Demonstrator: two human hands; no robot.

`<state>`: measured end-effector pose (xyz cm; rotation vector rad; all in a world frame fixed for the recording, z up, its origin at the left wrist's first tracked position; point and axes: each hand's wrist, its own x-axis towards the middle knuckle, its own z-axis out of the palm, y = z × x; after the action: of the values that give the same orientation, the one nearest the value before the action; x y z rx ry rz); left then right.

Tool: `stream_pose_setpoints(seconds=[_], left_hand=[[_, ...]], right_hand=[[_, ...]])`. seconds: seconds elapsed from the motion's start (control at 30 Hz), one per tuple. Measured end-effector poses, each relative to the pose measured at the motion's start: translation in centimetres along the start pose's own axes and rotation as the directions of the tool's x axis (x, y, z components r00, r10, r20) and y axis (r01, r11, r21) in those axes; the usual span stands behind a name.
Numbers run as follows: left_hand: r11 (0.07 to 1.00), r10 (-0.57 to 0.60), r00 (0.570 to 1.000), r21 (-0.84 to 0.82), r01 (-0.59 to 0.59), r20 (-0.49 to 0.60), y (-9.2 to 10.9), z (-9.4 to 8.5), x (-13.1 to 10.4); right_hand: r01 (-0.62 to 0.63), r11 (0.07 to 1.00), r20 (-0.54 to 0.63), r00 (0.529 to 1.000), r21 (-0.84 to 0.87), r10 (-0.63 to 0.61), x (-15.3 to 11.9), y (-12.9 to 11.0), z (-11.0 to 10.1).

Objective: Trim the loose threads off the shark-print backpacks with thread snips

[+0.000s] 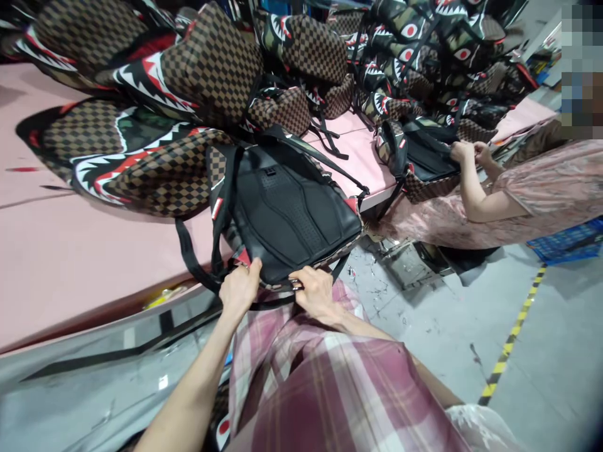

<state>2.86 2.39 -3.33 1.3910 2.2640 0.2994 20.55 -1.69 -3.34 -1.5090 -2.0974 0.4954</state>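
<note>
A backpack [287,207] with a black padded back panel and brown checkered sides lies at the table's edge, back side up, its bottom toward me. My left hand [240,285] is closed on its lower left corner, the thumb on top beside a red tab. My right hand [313,289] is closed at the bottom edge, with a small metal tool [296,284], perhaps thread snips, partly showing between its fingers. Most of that tool is hidden. Black straps [193,254] hang loose on the left of the backpack.
Checkered shark-mouth backpacks [160,169] cover much of the pink table [108,251]; more camouflage ones [409,37] are piled at the back. On the right a co-worker [499,194] handles another backpack [419,157]. Yellow-black tape [513,339] marks the grey floor.
</note>
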Motion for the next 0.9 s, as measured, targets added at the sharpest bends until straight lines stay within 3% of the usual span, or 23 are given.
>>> stream_pose_setpoints(seconds=[0.07, 0.1, 0.13, 0.2, 0.3, 0.37, 0.4, 0.5, 0.53, 0.6, 0.7, 0.77, 0.9], left_hand=[[0.998, 0.005, 1.0, 0.061, -0.006, 0.017, -0.1, -0.4, 0.1], [0.997, 0.002, 1.0, 0.08, -0.004, 0.019, -0.2, -0.6, 0.2], [0.995, -0.004, 1.0, 0.095, 0.003, 0.017, -0.3, -0.7, 0.3], [0.994, -0.016, 1.0, 0.111, 0.014, 0.009, -0.6, -1.0, 0.6], [1.0, -0.022, 0.999, 0.016, 0.022, 0.027, -1.6, -1.9, 0.3], [0.97, -0.035, 0.994, -0.235, 0.058, 0.099, -2.3, -3.0, -0.4], [0.907, -0.042, 0.989, -0.41, 0.098, 0.144, -2.5, -3.6, -0.9], [0.512, -0.016, 0.969, -0.831, 0.219, 0.246, -1.3, -4.6, -1.5], [0.387, -0.008, 0.967, -0.891, 0.237, 0.254, -0.4, -4.6, -1.2], [0.234, -0.017, 0.971, -0.944, 0.234, 0.237, 1.8, -4.1, 0.0], [0.158, -0.078, 0.982, -0.971, 0.181, 0.171, 4.6, -2.9, 2.4], [0.147, -0.078, 0.982, -0.973, 0.18, 0.17, 5.4, -2.1, 3.1], [0.205, 0.081, 0.945, -0.933, 0.296, 0.318, 4.9, -1.1, 1.4]], right_hand=[[-0.054, 0.996, -0.132, 0.989, 0.075, 0.064, 0.6, 2.8, -2.2], [-0.102, 0.986, -0.218, 0.967, 0.132, 0.129, 1.0, 4.5, -3.6], [-0.191, 0.962, -0.314, 0.917, 0.195, 0.246, 1.4, 6.3, -5.1], [-0.321, 0.889, -0.328, 0.844, 0.325, 0.425, 2.1, 9.7, -7.7], [-0.321, 0.864, -0.277, 0.853, 0.388, 0.442, 2.9, 12.9, -9.7], [-0.308, 0.823, -0.26, 0.845, 0.477, 0.467, 3.5, 13.8, -9.6], [-0.311, 0.781, -0.249, 0.828, 0.543, 0.503, 4.0, 14.1, -9.3], [-0.331, 0.634, -0.175, 0.781, 0.699, 0.6, 5.8, 14.4, -7.9], [-0.335, 0.612, -0.155, 0.779, 0.717, 0.608, 6.4, 14.4, -7.4], [-0.335, 0.591, -0.135, 0.781, 0.734, 0.61, 7.4, 14.4, -6.5], [-0.343, 0.58, -0.12, 0.781, 0.739, 0.613, 7.8, 14.3, -5.7], [-0.332, 0.598, -0.141, 0.783, 0.73, 0.606, 7.7, 14.4, -5.4], [-0.29, 0.626, -0.218, 0.765, 0.724, 0.606, 7.4, 14.9, -4.9]])
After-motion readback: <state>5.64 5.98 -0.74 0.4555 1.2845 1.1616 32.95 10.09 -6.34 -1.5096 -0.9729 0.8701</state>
